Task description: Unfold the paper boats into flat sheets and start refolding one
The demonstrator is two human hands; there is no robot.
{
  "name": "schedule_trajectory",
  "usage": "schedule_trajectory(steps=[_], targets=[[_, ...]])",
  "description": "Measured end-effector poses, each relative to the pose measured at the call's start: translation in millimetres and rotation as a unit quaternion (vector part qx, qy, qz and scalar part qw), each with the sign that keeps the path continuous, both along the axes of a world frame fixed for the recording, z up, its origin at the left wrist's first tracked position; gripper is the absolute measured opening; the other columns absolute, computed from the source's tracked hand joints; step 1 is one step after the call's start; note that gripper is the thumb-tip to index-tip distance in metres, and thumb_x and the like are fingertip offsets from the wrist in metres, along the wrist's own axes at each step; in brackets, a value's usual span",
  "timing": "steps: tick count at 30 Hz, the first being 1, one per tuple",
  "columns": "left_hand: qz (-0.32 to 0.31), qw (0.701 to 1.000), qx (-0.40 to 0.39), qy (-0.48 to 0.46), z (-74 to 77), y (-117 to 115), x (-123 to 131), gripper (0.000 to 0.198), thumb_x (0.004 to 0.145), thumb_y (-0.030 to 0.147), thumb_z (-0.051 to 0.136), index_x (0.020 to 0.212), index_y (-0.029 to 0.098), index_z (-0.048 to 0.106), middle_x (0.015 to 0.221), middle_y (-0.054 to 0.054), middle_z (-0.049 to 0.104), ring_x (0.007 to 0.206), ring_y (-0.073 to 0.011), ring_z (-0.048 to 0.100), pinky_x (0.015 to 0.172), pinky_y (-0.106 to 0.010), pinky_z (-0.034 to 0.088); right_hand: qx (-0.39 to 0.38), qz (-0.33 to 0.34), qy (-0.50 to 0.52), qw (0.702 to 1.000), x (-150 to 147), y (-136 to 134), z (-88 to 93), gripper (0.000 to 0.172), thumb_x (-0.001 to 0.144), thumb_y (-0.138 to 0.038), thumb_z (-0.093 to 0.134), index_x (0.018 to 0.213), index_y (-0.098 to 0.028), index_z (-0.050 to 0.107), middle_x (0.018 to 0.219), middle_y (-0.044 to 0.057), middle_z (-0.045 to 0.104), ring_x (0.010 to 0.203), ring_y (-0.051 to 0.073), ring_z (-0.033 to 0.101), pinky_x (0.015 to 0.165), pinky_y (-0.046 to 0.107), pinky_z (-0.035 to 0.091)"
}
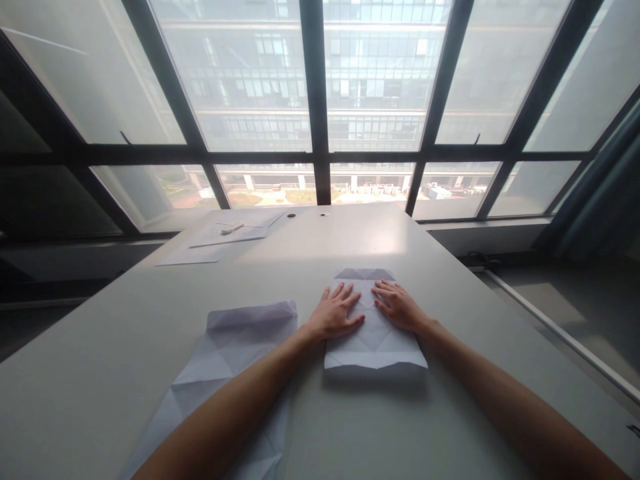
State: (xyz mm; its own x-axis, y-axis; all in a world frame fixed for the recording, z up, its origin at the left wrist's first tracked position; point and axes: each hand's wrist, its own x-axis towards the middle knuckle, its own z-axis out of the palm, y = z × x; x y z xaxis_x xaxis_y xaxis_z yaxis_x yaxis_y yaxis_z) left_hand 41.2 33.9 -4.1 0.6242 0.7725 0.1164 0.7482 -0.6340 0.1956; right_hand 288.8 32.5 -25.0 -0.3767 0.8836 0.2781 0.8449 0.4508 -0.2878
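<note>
A folded sheet of white paper (374,343) lies on the white table (450,280) in front of me, creased into triangles. My left hand (336,311) rests flat on its left part with fingers spread. My right hand (398,304) lies flat on its right part, fingers stretched out and pointing toward the left hand. Both palms press the paper down. A second, larger creased sheet (227,373) lies unfolded to the left, partly under my left forearm.
More flat sheets (230,235) with a small white pen-like object (233,228) lie at the table's far left. Two small dark holes (291,215) sit near the far edge. Large windows stand behind the table. Floor drops away on the right.
</note>
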Motion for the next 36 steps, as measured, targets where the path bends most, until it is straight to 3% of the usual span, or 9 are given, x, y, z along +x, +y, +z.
schedule_trajectory(steps=[3, 9, 15, 23, 28, 36], targets=[[-0.006, 1.000, -0.002, -0.001, -1.2, 1, 0, 0.069, 0.095, 0.065, 0.045, 0.154, 0.030, 0.037, 0.164, -0.005, 0.028, 0.152, -0.0322, 0.021, 0.121, -0.060, 0.016, -0.012, 0.002, 0.008, 1.000, 1, 1, -0.2, 0.044, 0.099, -0.039, 0.050, 0.139, -0.023, 0.058, 0.151, 0.011, 0.048, 0.145, 0.029, 0.039, 0.119, 0.055, 0.029], [0.041, 0.999, 0.004, -0.008, -4.3, 2, 2, 0.067, 0.094, 0.064, 0.047, 0.151, 0.029, 0.042, 0.162, -0.006, 0.033, 0.151, -0.0321, 0.024, 0.122, -0.055, 0.019, 0.015, 0.032, 0.027, 0.999, 1, -1, 1.7, 0.046, 0.096, -0.043, 0.056, 0.138, -0.023, 0.060, 0.151, 0.012, 0.049, 0.144, 0.029, 0.040, 0.121, 0.056, 0.024], [0.043, 0.999, 0.007, -0.014, -4.7, 3, 3, 0.067, 0.094, 0.065, 0.047, 0.150, 0.029, 0.044, 0.161, -0.006, 0.035, 0.150, -0.0321, 0.026, 0.121, -0.055, 0.021, 0.001, 0.041, 0.029, 0.999, 0, -3, 2.5, 0.049, 0.093, -0.042, 0.061, 0.138, -0.022, 0.060, 0.152, 0.011, 0.048, 0.142, 0.028, 0.043, 0.120, 0.049, 0.032], [0.042, 0.998, 0.018, -0.035, -4.6, 4, 2, 0.063, 0.092, 0.062, 0.055, 0.145, 0.029, 0.050, 0.157, -0.006, 0.041, 0.148, -0.0319, 0.032, 0.120, -0.055, 0.026, -0.003, 0.032, 0.020, 0.999, 0, -4, 6.6, 0.048, 0.094, -0.042, 0.061, 0.137, -0.023, 0.061, 0.151, 0.011, 0.049, 0.142, 0.028, 0.044, 0.119, 0.047, 0.034], [0.043, 0.996, 0.031, -0.066, -2.6, 4, 0, 0.053, 0.091, 0.057, 0.062, 0.136, 0.029, 0.060, 0.149, -0.005, 0.052, 0.143, -0.0302, 0.040, 0.119, -0.052, 0.030, 0.018, 0.027, 0.024, 0.999, -1, -6, 10.5, 0.041, 0.095, -0.044, 0.059, 0.131, -0.025, 0.067, 0.144, 0.008, 0.057, 0.137, 0.028, 0.050, 0.116, 0.046, 0.038], [0.044, 0.986, 0.023, -0.157, -1.6, 8, -2, 0.025, 0.090, 0.040, 0.070, 0.111, 0.029, 0.076, 0.129, -0.002, 0.069, 0.130, -0.0253, 0.056, 0.113, -0.040, 0.041, 0.066, 0.024, 0.078, 0.994, 1, -5, 10.8, 0.024, 0.092, -0.040, 0.066, 0.105, -0.023, 0.078, 0.120, 0.010, 0.073, 0.115, 0.030, 0.067, 0.102, 0.045, 0.051]])
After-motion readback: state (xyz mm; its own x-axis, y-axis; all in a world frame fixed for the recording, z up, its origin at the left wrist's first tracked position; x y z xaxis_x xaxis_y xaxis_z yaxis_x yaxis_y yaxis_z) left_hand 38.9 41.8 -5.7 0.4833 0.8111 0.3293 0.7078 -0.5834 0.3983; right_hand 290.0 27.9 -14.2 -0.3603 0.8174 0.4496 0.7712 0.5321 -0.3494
